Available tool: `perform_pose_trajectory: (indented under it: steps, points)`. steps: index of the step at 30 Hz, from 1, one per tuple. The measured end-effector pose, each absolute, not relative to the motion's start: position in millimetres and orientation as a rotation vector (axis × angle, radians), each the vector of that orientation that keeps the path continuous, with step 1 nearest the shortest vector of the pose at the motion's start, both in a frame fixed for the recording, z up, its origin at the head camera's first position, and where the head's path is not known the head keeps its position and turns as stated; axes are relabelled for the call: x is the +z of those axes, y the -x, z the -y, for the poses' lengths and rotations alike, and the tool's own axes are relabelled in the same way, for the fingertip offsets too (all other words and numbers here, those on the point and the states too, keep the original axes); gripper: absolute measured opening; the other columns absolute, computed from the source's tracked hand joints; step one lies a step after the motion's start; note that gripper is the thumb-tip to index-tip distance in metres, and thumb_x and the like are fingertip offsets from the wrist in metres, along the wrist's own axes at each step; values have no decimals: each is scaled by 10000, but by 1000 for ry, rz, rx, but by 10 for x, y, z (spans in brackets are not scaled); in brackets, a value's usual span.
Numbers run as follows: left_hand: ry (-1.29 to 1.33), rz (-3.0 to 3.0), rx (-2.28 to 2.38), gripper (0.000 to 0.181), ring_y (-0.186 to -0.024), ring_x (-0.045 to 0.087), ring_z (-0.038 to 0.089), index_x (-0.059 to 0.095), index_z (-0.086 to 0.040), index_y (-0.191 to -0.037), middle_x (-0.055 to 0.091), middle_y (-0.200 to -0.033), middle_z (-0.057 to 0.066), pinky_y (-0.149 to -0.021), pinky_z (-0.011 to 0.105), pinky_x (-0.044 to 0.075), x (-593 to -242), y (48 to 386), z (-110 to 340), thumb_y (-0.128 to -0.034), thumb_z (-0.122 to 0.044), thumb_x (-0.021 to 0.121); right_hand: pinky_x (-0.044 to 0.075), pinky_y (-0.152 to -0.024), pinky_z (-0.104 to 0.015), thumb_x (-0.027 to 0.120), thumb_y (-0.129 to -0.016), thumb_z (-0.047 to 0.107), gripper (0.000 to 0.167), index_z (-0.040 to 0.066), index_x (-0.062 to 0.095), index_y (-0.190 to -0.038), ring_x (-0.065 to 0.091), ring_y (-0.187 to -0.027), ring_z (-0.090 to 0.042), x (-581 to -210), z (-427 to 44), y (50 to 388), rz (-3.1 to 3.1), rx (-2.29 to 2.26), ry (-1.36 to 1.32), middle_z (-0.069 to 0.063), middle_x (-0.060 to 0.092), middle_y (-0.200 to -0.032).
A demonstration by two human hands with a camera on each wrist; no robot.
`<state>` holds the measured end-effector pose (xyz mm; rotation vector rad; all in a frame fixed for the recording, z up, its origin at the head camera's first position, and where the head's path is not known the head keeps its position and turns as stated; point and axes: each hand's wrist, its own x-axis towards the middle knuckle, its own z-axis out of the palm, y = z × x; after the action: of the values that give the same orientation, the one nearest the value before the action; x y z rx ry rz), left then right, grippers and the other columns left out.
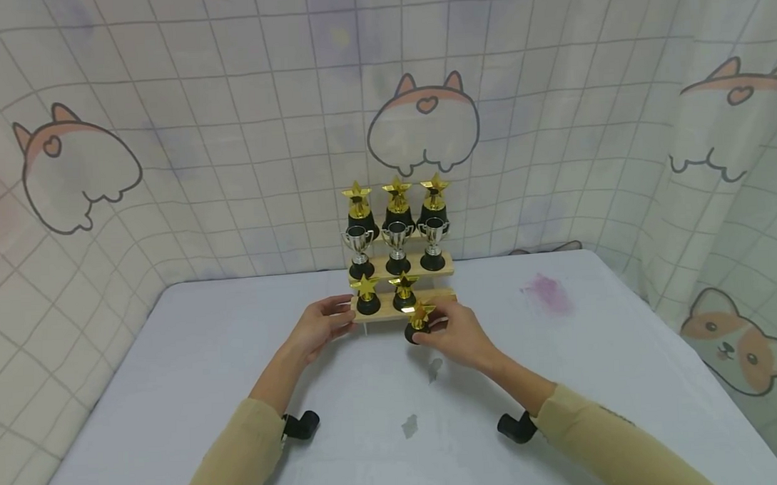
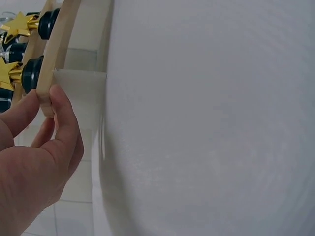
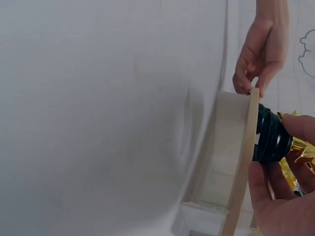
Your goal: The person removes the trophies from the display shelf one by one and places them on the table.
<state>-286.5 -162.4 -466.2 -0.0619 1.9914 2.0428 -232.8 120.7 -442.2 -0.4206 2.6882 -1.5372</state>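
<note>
A small three-tier wooden stand [image 1: 384, 315] holds trophies near the back of the table. My left hand [image 1: 316, 328] pinches the left end of its lowest board [image 2: 58, 46] between thumb and fingers. With thumb and fingers, my right hand [image 1: 461, 334] grips a gold star trophy [image 1: 420, 318] by its black base [image 3: 273, 139], just in front of the lowest board's right part. Two more star trophies, a left one [image 1: 367, 294] and a middle one [image 1: 404, 292], stand on that board. Silver cups [image 1: 397, 241] line the middle tier, and taller star trophies [image 1: 397, 203] the top.
White cloth covers the table [image 1: 206, 363], with a pink stain [image 1: 549, 294] at the right and grey marks [image 1: 410, 426] in front. A grid-patterned curtain [image 1: 251, 169] with cartoon dogs hangs close behind the stand. Black wrist-worn devices [image 1: 303, 424] sit at both cuffs.
</note>
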Motion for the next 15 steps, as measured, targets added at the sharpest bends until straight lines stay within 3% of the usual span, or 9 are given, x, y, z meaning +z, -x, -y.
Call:
perform_pose_trajectory:
  steps: [4,15]
  points:
    - [63,-1988,2045,522,-1074,650,236,492,15,-1477,512,-1373,221,-998,374,556,-4664,2868,1625,-983,14,662,607,-865,-355,871,-823,112,402,31,682,-1168,693,-938,-223,-4443,-1168,2323,-2671,-1540,463,-53,707,-1010]
    - [61,-1983,2049,521,-1037,661,224,490,17,-1479,520,-1366,220,-975,358,569,-4642,2863,1630,-985,24,655,603,-850,-329,871,-822,93,485,39,660,-1255,675,-940,-208,-4501,-1008,2339,-2632,-1573,457,-48,697,-1029]
